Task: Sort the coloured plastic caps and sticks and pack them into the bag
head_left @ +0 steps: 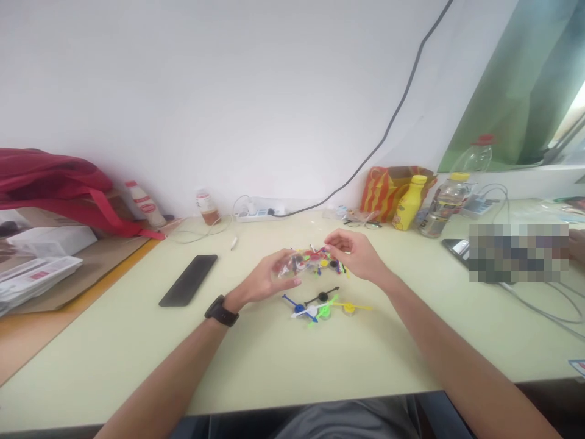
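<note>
My left hand (267, 275), with a black watch on its wrist, is curled around one side of a clear plastic bag (289, 263). In and around the bag lie colourful spinner arrows (315, 255), too jumbled to tell apart. The fingers of my right hand (355, 251) are pinched together at the bag's other side; what is in them is hidden. Closer to me, several loose spinner arrows lie in a cluster: a blue one (299, 309), a black one (323, 297), a white one (311, 311), a green one (325, 311) and a yellow one (350, 308).
A black phone (188, 280) lies left on the table (256, 366). Along the wall stand a power strip (259, 212), small bottles, a striped bag (372, 194) and a yellow bottle (409, 203). A red backpack (50, 183) is far left. Another person's hand (576, 246) shows far right.
</note>
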Demonstrator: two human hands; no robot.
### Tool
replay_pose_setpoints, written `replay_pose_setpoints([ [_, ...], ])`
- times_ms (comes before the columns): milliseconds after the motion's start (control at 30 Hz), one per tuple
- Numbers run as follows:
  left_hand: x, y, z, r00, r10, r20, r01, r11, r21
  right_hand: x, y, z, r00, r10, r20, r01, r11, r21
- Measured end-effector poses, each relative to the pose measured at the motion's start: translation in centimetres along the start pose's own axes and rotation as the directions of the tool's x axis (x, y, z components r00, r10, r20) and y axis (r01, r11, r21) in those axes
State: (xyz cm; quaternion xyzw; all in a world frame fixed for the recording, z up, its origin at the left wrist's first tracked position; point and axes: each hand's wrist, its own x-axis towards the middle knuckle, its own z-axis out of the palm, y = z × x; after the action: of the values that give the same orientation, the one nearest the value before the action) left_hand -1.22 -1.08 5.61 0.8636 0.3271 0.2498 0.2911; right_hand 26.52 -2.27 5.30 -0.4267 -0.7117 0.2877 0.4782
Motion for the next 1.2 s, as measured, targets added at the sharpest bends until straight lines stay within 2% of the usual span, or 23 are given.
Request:
replay_pose_setpoints([
  [167,0.0,0.6,-0.1,1.0,-0.01,0.012,0.011,0.998,-0.068,-0.2,-1.0,0.2,0.997,-0.07,-0.033,0.068,0.996,-0.058],
  [400,0.0,0.9,0.0,0.999,-0.009,0.042,0.013,0.997,-0.08,-0.4,-1.5,0.7,0.996,-0.062,-0.064,0.058,0.996,-0.063],
  [667,-0.1,0.7,0.3,0.998,-0.026,0.056,0.033,0.991,-0.13,-1.0,-1.7,2.6,0.989,-0.067,-0.129,0.059,0.996,-0.061],
  [767,0.0,1.1,0.3,0.997,-0.003,0.076,0.019,0.979,-0.205,-1.1,-1.7,2.9,0.984,-0.097,-0.148,0.082,0.991,-0.108],
  [867,0.2,1.6,0.4,0.995,-0.024,0.093,0.055,0.939,-0.34,-1.1,-2.0,2.8,0.974,-0.159,-0.16,0.138,0.981,-0.136],
  [933,0.3,1.7,0.4,0.992,-0.064,0.112,0.105,0.907,-0.408,-1.2,-2.2,2.5,0.968,-0.208,-0.139,0.188,0.972,-0.143],
  [1033,0.4,1.4,0.4,0.98,-0.137,0.143,0.19,0.862,-0.47,-1.4,-2.4,2.2,0.966,-0.256,-0.036,0.247,0.955,-0.162],
  [1133,0.3,1.2,0.2,0.968,-0.172,0.185,0.245,0.82,-0.517,-1.5,-2.4,2.1,0.967,-0.251,0.051,0.256,0.951,-0.172],
  [1200,0.2,1.5,-0.1,0.954,-0.165,0.251,0.282,0.784,-0.553,-1.4,-2.2,2.0,0.969,-0.237,0.073,0.246,0.957,-0.156],
])
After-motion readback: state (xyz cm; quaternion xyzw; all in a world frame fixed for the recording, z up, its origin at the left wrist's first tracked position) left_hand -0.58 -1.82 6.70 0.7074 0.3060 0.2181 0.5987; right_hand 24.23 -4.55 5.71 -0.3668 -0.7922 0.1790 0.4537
